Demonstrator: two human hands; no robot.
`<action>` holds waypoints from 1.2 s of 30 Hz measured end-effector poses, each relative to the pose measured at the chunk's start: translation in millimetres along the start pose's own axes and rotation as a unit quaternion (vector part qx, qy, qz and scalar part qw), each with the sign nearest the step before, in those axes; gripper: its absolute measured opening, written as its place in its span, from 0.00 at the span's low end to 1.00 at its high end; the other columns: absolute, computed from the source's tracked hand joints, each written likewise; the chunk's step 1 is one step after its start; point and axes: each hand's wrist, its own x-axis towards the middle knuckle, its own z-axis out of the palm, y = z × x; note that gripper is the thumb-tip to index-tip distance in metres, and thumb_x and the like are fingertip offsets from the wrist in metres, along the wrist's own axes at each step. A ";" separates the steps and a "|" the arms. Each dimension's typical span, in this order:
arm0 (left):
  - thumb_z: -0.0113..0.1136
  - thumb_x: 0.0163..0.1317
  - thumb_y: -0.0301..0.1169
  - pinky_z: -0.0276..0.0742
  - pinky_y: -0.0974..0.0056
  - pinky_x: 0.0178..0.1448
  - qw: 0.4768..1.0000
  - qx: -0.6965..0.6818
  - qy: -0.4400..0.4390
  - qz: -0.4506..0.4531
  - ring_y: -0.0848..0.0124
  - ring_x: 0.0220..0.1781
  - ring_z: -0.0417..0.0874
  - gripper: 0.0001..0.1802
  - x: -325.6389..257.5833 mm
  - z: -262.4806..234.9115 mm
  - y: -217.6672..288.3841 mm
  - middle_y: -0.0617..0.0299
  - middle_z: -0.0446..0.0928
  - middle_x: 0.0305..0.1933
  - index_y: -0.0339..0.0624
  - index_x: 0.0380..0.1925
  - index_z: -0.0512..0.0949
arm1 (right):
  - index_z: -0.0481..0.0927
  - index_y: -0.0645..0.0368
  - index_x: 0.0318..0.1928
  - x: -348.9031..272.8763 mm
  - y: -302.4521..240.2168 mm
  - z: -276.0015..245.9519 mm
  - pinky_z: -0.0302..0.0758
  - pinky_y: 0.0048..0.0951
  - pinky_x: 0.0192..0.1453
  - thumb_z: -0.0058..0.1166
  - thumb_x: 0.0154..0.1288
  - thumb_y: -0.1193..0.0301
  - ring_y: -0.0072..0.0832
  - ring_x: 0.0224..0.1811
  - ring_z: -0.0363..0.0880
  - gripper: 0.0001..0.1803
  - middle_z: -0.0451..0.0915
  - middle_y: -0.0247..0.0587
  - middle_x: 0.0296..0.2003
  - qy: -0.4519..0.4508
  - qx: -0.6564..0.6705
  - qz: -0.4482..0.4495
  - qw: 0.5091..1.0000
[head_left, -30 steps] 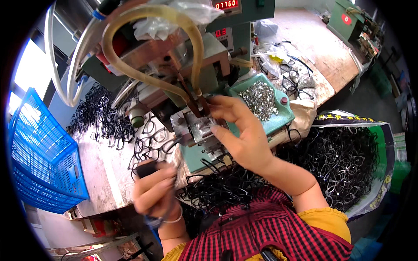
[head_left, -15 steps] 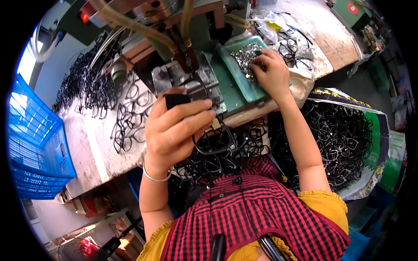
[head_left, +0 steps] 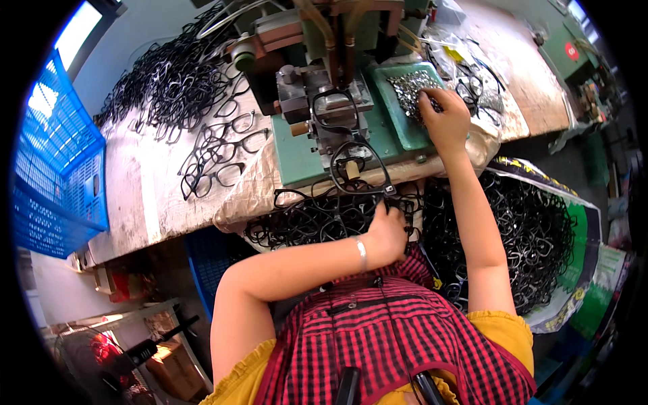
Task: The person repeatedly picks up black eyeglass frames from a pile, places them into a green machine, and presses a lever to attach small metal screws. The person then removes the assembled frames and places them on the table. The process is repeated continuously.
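My left hand [head_left: 389,235] is low in front of the machine, over a heap of black eyeglass frames [head_left: 304,217] by my apron. Its fingers are curled, their tips just under the lower corner of one black eyeglass frame [head_left: 386,169]; whether they grip it is hidden. That frame sits tilted across the metal fixture [head_left: 351,125] of a green bench machine [head_left: 287,158]. Over the pale green tray [head_left: 409,140], my right hand [head_left: 445,120] has its fingers bent into a pile of small shiny metal parts [head_left: 409,93]. What its fingertips pinch is too small to tell.
Many black frames are heaped on the bench [head_left: 138,202] at left, beside a blue plastic basket [head_left: 94,196]. A large sack [head_left: 588,226] full of black frames stands at right. Clear plastic bags [head_left: 445,50] and more frames lie behind the tray.
My left hand has left the machine fixture and moved down and right, toward the heap by my apron. My right hand stays at the metal parts. The whole view has shifted.
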 end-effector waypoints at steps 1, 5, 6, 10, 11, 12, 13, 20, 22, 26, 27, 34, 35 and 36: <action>0.70 0.54 0.56 0.54 0.31 0.74 0.992 0.099 0.060 -0.043 0.51 0.68 0.70 0.32 12.8 29.9 -6.2 0.52 0.69 0.73 0.52 0.56 0.85 | 0.88 0.58 0.35 -0.3 0.2 -1.9 0.79 0.39 0.48 0.64 0.60 0.67 0.42 0.40 0.85 0.08 0.87 0.44 0.34 0.009 0.004 -0.001 1.000; 0.71 0.53 0.57 0.77 0.43 0.54 0.996 -0.002 -0.051 -0.078 0.48 0.64 0.71 0.29 -36.3 29.4 -27.5 0.53 0.66 0.74 0.52 0.50 0.88 | 0.89 0.58 0.38 -5.6 1.0 -7.4 0.80 0.35 0.49 0.66 0.61 0.68 0.37 0.40 0.87 0.08 0.88 0.44 0.36 0.023 0.052 0.062 0.996; 0.69 0.53 0.58 0.78 0.42 0.54 0.995 0.004 -0.033 -0.091 0.48 0.62 0.72 0.30 -61.7 32.9 -33.9 0.53 0.68 0.72 0.51 0.48 0.88 | 0.89 0.59 0.39 -5.5 1.9 -8.7 0.80 0.33 0.49 0.67 0.61 0.68 0.36 0.40 0.87 0.09 0.88 0.44 0.36 0.019 0.053 0.072 0.996; 0.58 0.58 0.68 0.73 0.37 0.59 0.972 -0.033 -0.099 -0.208 0.50 0.64 0.70 0.34 -140.6 52.6 -52.3 0.59 0.74 0.65 0.56 0.49 0.88 | 0.89 0.60 0.42 -0.2 -3.7 -6.8 0.78 0.27 0.49 0.67 0.62 0.71 0.28 0.39 0.86 0.09 0.88 0.41 0.36 -0.015 0.124 0.124 0.984; 0.54 0.60 0.71 0.73 0.37 0.58 0.961 -0.041 -0.123 -0.244 0.47 0.63 0.71 0.36 -158.0 70.6 -61.0 0.58 0.75 0.64 0.58 0.54 0.86 | 0.89 0.60 0.42 1.4 -6.8 -7.7 0.78 0.26 0.48 0.66 0.62 0.72 0.27 0.39 0.86 0.09 0.88 0.41 0.36 -0.031 0.146 0.143 0.978; 0.52 0.61 0.72 0.75 0.36 0.58 0.948 -0.083 -0.117 -0.284 0.44 0.62 0.72 0.38 -173.6 87.3 -68.8 0.56 0.76 0.63 0.59 0.58 0.83 | 0.89 0.60 0.42 1.9 -8.8 -10.3 0.78 0.26 0.48 0.66 0.62 0.73 0.25 0.38 0.85 0.09 0.88 0.40 0.36 -0.044 0.164 0.161 0.972; 0.52 0.60 0.72 0.75 0.35 0.58 0.937 -0.110 -0.132 -0.304 0.42 0.61 0.73 0.40 -188.0 100.2 -75.2 0.54 0.76 0.62 0.59 0.61 0.81 | 0.89 0.60 0.42 0.8 -10.1 -12.4 0.77 0.24 0.48 0.66 0.61 0.74 0.22 0.38 0.84 0.08 0.88 0.38 0.35 -0.052 0.168 0.164 0.971; 0.71 0.56 0.50 0.82 0.60 0.50 0.916 -0.255 0.033 -0.307 0.54 0.39 0.88 0.20 -259.0 18.5 -116.9 0.49 0.87 0.35 0.47 0.39 0.90 | 0.87 0.63 0.41 -16.5 -29.1 -41.4 0.76 0.27 0.52 0.65 0.60 0.79 0.23 0.42 0.83 0.08 0.87 0.36 0.37 -0.058 0.225 0.174 0.957; 0.67 0.60 0.37 0.80 0.52 0.40 0.829 -0.232 0.278 -0.426 0.50 0.35 0.86 0.10 -258.2 7.5 -151.8 0.48 0.84 0.31 0.42 0.33 0.88 | 0.87 0.63 0.39 1.8 -65.3 -47.4 0.76 0.29 0.52 0.64 0.57 0.82 0.29 0.43 0.84 0.08 0.86 0.38 0.37 -0.084 0.273 0.125 0.950; 0.71 0.57 0.41 0.74 0.50 0.49 0.721 0.119 0.429 -0.531 0.50 0.43 0.77 0.16 -236.1 35.3 -252.6 0.54 0.79 0.37 0.39 0.25 0.82 | 0.85 0.63 0.41 35.1 -115.5 -19.3 0.78 0.31 0.49 0.65 0.53 0.81 0.33 0.41 0.84 0.12 0.85 0.41 0.36 -0.065 0.324 0.056 0.942; 0.71 0.56 0.41 0.74 0.50 0.49 0.708 0.086 0.442 -0.544 0.50 0.43 0.77 0.16 -233.9 66.9 -274.0 0.54 0.78 0.38 0.39 0.26 0.82 | 0.82 0.63 0.46 34.7 -123.4 -6.9 0.78 0.27 0.51 0.65 0.54 0.81 0.28 0.42 0.84 0.17 0.84 0.38 0.37 -0.082 0.386 0.093 0.914; 0.59 0.67 0.31 0.74 0.53 0.41 0.661 0.106 0.530 -0.521 0.51 0.32 0.77 0.09 -225.5 49.8 -296.9 0.52 0.80 0.31 0.38 0.29 0.79 | 0.76 0.65 0.56 23.1 -129.1 4.3 0.76 0.24 0.53 0.65 0.57 0.80 0.21 0.44 0.82 0.24 0.83 0.35 0.37 -0.055 0.456 0.179 0.870; 0.60 0.69 0.33 0.73 0.55 0.38 0.630 0.057 0.564 -0.531 0.56 0.30 0.76 0.11 -231.1 39.4 -296.2 0.54 0.79 0.29 0.37 0.29 0.77 | 0.75 0.65 0.57 24.0 -130.8 4.2 0.76 0.24 0.52 0.65 0.58 0.80 0.21 0.44 0.81 0.25 0.83 0.35 0.37 -0.065 0.455 0.177 0.870; 0.60 0.70 0.34 0.72 0.58 0.35 0.597 0.007 0.597 -0.536 0.61 0.27 0.76 0.14 -236.1 31.3 -297.9 0.57 0.78 0.27 0.37 0.28 0.76 | 0.74 0.65 0.59 25.0 -132.1 2.1 0.76 0.24 0.52 0.65 0.58 0.80 0.21 0.44 0.81 0.27 0.83 0.35 0.37 -0.072 0.454 0.175 0.871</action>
